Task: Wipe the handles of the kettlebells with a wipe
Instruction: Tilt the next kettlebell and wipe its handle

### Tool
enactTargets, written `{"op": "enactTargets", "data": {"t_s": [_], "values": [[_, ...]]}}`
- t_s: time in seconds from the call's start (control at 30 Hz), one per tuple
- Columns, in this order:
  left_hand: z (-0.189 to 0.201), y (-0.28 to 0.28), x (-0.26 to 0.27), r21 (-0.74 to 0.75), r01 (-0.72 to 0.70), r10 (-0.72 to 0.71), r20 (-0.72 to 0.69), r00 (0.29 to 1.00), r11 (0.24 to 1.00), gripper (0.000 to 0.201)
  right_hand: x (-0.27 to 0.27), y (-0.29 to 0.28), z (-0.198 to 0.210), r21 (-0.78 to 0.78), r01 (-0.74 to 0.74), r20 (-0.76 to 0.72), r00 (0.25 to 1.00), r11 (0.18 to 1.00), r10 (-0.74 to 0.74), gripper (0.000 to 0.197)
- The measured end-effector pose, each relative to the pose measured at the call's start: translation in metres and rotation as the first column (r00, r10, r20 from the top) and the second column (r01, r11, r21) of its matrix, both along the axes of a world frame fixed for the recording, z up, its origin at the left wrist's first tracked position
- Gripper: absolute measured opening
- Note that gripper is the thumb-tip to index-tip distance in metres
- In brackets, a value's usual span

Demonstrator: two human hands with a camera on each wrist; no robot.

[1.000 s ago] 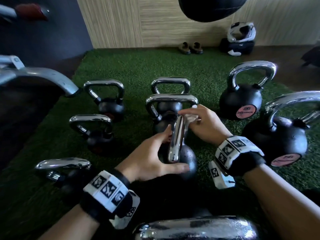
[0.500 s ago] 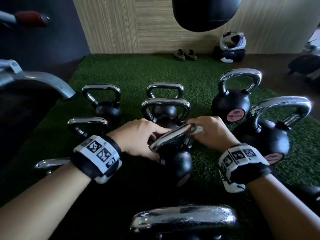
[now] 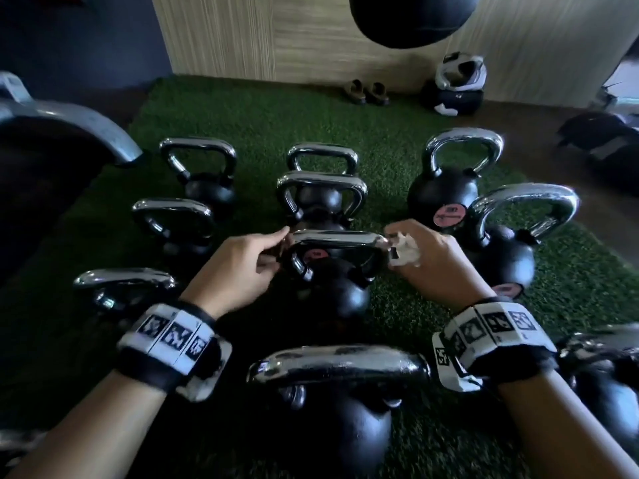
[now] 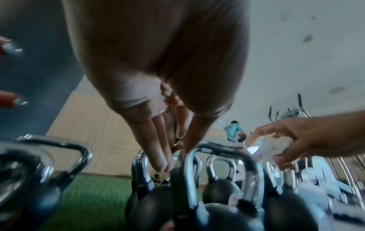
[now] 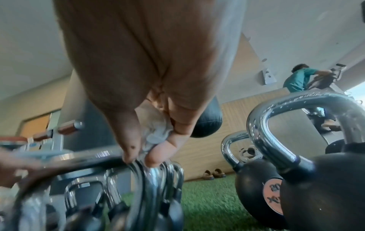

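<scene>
A small black kettlebell with a chrome handle (image 3: 337,238) stands upright on the green turf (image 3: 259,108), handle crosswise in front of me. My left hand (image 3: 276,247) touches the handle's left end with nearly straight fingers (image 4: 161,162) and the thumb beside them. My right hand (image 3: 397,243) pinches a crumpled white wipe (image 3: 404,252) at the handle's right corner. The right wrist view shows the wipe (image 5: 156,132) between thumb and fingers, just above the chrome bend (image 5: 142,170). The left wrist view also catches the wipe (image 4: 270,145).
Several more kettlebells crowd around: a near one (image 3: 340,364), two large ones on the right (image 3: 525,202) (image 3: 463,146), smaller ones on the left (image 3: 173,209). A black punch bag (image 3: 411,15) hangs overhead. A person in a teal shirt (image 5: 300,78) is far off.
The kettlebell's handle has turned from end-on to crosswise and stands upright. My left hand went from the ball to the handle's left end. My right hand with the wipe slid to the right corner.
</scene>
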State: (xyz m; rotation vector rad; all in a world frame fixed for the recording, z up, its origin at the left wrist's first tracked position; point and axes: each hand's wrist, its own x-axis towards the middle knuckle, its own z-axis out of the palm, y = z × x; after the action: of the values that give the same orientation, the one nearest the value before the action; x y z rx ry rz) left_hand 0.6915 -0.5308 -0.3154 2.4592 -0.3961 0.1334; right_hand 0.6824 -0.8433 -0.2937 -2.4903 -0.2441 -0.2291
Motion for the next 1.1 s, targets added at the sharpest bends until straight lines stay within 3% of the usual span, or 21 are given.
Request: {"op": "enactTargets", "data": {"t_s": [0.07, 0.13, 0.23, 0.3, 0.37, 0.47, 0.57, 0.67, 0.8, 0.97, 1.1], "values": [[-0.011, 0.007, -0.034, -0.165, -0.065, 0.046, -0.120, 0.992, 0.984, 0.063, -0.029, -0.002, 0.011, 0.064, 0.026, 0.027, 0.999, 0.998, -0.028, 0.044], [-0.024, 0.014, -0.064, -0.257, -0.065, -0.016, -0.301, 0.953, 0.964, 0.066, -0.060, -0.001, 0.022, 0.057, 0.043, 0.104, 0.993, 0.997, -0.049, 0.043], [-0.035, 0.016, -0.091, -0.301, 0.133, -0.272, -0.485, 0.831, 0.944, 0.057, -0.107, 0.013, 0.043, 0.145, 0.083, 0.117, 0.988, 0.986, -0.101, 0.042], [-0.042, 0.013, -0.100, -0.296, 0.312, -0.427, -0.538, 0.727, 0.903, 0.077, -0.133, 0.029, 0.051, 0.276, 0.076, 0.090, 0.990, 0.958, -0.105, 0.044], [-0.046, 0.010, -0.106, -0.307, 0.329, -0.450, -0.588, 0.672, 0.893, 0.089, -0.149, 0.047, 0.048, 0.318, 0.059, 0.132, 0.986, 0.946, -0.106, 0.037], [-0.051, 0.002, -0.113, -0.411, 0.271, -0.472, -0.543, 0.694, 0.870, 0.092, -0.159, 0.071, 0.028, 0.273, 0.046, 0.276, 0.953, 0.961, -0.124, 0.023], [-0.056, -0.012, -0.118, -0.460, 0.302, -0.505, -0.425, 0.751, 0.835, 0.087, -0.165, 0.084, 0.009, 0.173, 0.067, 0.409, 0.903, 0.983, -0.133, 0.025], [-0.057, -0.020, -0.123, -0.477, 0.242, -0.461, -0.419, 0.782, 0.845, 0.080, -0.168, 0.088, 0.000, 0.014, 0.095, 0.527, 0.845, 0.995, -0.088, 0.023], [-0.059, -0.023, -0.122, -0.501, 0.198, -0.448, -0.450, 0.773, 0.843, 0.077, -0.174, 0.085, -0.010, 0.005, 0.059, 0.526, 0.849, 0.998, -0.053, 0.030], [-0.058, -0.025, -0.122, -0.482, 0.197, -0.442, -0.471, 0.764, 0.854, 0.069, -0.185, 0.069, -0.020, 0.091, 0.138, 0.533, 0.830, 0.986, -0.165, 0.025], [-0.064, -0.022, -0.123, -0.497, 0.154, -0.416, -0.475, 0.775, 0.854, 0.070, -0.186, 0.076, -0.024, 0.083, 0.086, 0.571, 0.812, 0.993, -0.118, 0.027]]}}
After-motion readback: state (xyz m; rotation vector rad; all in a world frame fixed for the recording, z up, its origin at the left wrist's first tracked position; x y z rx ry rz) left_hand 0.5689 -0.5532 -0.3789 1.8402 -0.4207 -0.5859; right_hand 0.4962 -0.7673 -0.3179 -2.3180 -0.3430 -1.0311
